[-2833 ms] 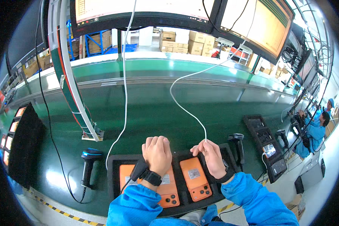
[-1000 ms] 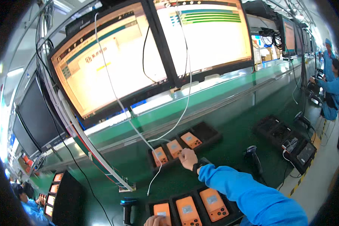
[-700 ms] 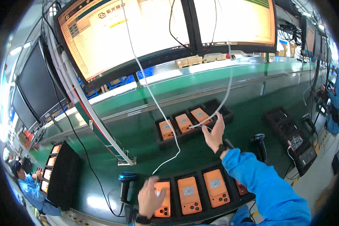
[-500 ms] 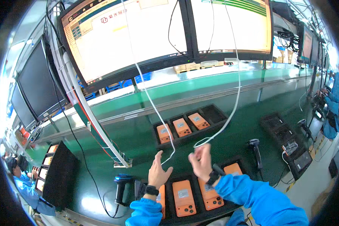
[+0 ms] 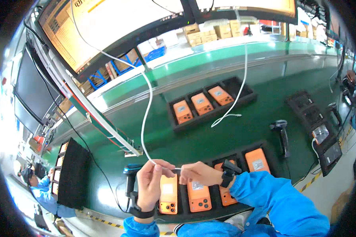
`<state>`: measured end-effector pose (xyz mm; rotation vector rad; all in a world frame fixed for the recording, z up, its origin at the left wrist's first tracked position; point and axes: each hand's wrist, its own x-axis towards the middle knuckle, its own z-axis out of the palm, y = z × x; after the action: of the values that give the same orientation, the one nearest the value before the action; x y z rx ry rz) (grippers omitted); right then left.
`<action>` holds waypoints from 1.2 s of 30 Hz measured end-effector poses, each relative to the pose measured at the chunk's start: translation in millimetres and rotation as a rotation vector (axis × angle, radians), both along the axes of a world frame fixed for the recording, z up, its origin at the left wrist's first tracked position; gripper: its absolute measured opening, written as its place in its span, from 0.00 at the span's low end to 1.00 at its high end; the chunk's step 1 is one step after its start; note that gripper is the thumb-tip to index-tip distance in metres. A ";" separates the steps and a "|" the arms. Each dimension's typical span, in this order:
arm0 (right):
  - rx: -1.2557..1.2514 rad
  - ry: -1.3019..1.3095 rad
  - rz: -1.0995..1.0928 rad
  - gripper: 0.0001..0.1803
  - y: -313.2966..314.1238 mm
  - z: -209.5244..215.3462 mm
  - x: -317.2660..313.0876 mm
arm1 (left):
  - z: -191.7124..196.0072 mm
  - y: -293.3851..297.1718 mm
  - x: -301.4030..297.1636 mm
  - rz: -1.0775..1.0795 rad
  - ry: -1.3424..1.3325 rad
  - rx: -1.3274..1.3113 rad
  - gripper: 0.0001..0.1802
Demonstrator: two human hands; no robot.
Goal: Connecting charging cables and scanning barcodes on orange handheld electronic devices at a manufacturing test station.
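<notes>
A white cable [image 5: 150, 103] hangs from above into my hands, over the near black tray. My left hand [image 5: 151, 182] is closed, pinching the cable between thumb and fingers. Just right of it, my right hand [image 5: 199, 173] is closed on the same cable close to its end; the plug itself is hidden by the fingers. Below the hands, orange smartphones [image 5: 199, 199] lie back up in the near black foam tray [image 5: 218, 157], each with a pale label. My right wrist and a dark device strapped there partly cover one phone.
Farther back, a second black tray [image 5: 178, 127] holds three orange phones and one vacant slot. Another white cable [image 5: 234, 103] dangles beside it. Handheld scanners [image 5: 281, 136] [image 5: 133, 177] stand on both sides. Monitors [image 5: 122, 29] rise behind. A co-worker [image 5: 39, 185] sits at far left.
My right hand has let go of the right-hand cable, which now hangs free, and moved left to the left-hand cable. My left hand has closed on that cable. The view has tilted down.
</notes>
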<state>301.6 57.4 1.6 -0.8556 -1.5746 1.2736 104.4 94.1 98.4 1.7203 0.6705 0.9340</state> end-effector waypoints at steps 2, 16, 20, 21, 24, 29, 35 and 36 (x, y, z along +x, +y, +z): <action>-0.198 -0.025 -0.034 0.18 -4.5 8.4 4.6 | 8.2 -9.2 -15.7 0.128 0.047 0.071 0.17; 0.215 -0.080 -0.305 0.18 -3.3 -19.2 -1.5 | -112.0 81.5 -169.2 0.481 0.690 -0.432 0.16; 0.189 -0.036 -0.325 0.15 -17.1 -30.1 -3.5 | -124.0 68.2 -185.6 0.286 0.496 -0.411 0.13; 0.229 -0.015 -0.365 0.13 -17.6 -38.3 -5.2 | -118.2 63.9 -183.1 0.272 0.444 -0.370 0.11; 0.201 -0.123 -0.431 0.11 -13.7 -45.0 -7.5 | -87.1 18.8 -170.9 0.391 0.261 -0.357 0.12; 0.230 -0.062 -0.379 0.11 -2.8 -38.0 -6.9 | -43.0 -18.0 -165.1 0.485 0.167 -0.460 0.11; 0.135 -0.042 -0.318 0.10 -0.2 -7.8 8.0 | -14.8 -54.1 -114.5 0.250 0.348 -0.673 0.10; 0.156 -0.056 -0.311 0.10 2.1 -8.9 6.3 | -17.4 -58.3 -115.2 0.249 0.362 -0.697 0.10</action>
<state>307.9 59.5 -7.3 -0.9979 -1.4928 0.9013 -10.8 35.8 81.0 1.1906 1.2981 0.4548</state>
